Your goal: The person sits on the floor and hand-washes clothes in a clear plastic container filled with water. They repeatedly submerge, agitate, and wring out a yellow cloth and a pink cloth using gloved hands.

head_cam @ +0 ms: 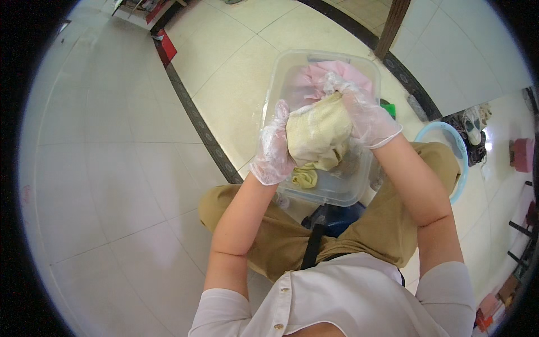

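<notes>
Both of my hands wear clear plastic gloves and grip a pale yellow cloth (318, 128) between them. My left hand (273, 147) holds its left edge, thumb up. At the cloth's upper right corner, my right hand (366, 111) pinches the fabric with bent fingers. White suds show on the gloves. The cloth is held over a clear plastic tub (343, 198). A pink cloth (337, 71) lies at the tub's far end, partly behind my right hand. Near its close end is a bunched yellow-green cloth (305, 176); whether it joins the held cloth cannot be told.
A light blue round basin (462, 168) stands beside my right knee. Something green (388, 110) sits just right of the tub. Shoes (472, 128) are farther right, near a pink object (523, 155). A wooden post (391, 29) rises beyond the tub. A white tiled wall (105, 147) is at left.
</notes>
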`<state>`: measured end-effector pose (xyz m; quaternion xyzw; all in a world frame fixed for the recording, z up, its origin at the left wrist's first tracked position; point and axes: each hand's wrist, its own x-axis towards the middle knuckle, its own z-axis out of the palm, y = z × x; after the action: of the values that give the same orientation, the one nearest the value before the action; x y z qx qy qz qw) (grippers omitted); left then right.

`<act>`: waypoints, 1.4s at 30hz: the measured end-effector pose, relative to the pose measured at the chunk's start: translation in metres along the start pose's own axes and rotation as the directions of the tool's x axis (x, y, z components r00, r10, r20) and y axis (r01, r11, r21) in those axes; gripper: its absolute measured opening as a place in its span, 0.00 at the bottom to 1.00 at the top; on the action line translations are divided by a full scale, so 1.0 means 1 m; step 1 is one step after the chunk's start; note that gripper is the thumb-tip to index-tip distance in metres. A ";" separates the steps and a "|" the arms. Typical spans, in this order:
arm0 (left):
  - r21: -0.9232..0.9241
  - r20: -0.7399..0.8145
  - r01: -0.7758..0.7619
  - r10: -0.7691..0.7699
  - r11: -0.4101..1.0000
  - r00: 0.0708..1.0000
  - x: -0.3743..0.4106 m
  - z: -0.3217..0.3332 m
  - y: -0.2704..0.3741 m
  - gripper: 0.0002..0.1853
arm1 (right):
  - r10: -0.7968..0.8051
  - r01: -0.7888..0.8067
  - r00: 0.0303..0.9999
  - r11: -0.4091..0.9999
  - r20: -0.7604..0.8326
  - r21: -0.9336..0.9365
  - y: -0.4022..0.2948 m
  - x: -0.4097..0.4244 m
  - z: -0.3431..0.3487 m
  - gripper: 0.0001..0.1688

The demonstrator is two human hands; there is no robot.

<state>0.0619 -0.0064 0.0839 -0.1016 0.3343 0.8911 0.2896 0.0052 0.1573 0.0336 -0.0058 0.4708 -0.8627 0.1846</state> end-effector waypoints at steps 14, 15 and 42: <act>0.026 -0.146 -0.061 0.064 0.998 0.987 0.025 -0.042 -0.050 0.20 | -0.417 0.497 0.704 -0.288 0.574 -0.819 0.026 -0.031 0.046 0.08; -0.006 -0.066 -0.105 0.104 0.994 0.992 0.030 -0.050 -0.053 0.18 | -0.457 0.535 0.673 -0.243 0.582 -0.809 0.026 -0.028 0.044 0.07; 0.605 0.010 -0.198 0.241 0.771 0.970 0.029 -0.047 -0.034 0.19 | -0.545 0.499 0.806 0.415 0.231 -0.761 0.023 0.011 0.004 0.09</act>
<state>0.0572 -0.0039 0.0191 0.0052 0.6187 0.7625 0.1891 0.0030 0.1391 0.0153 -0.2103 0.7808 -0.5744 -0.1274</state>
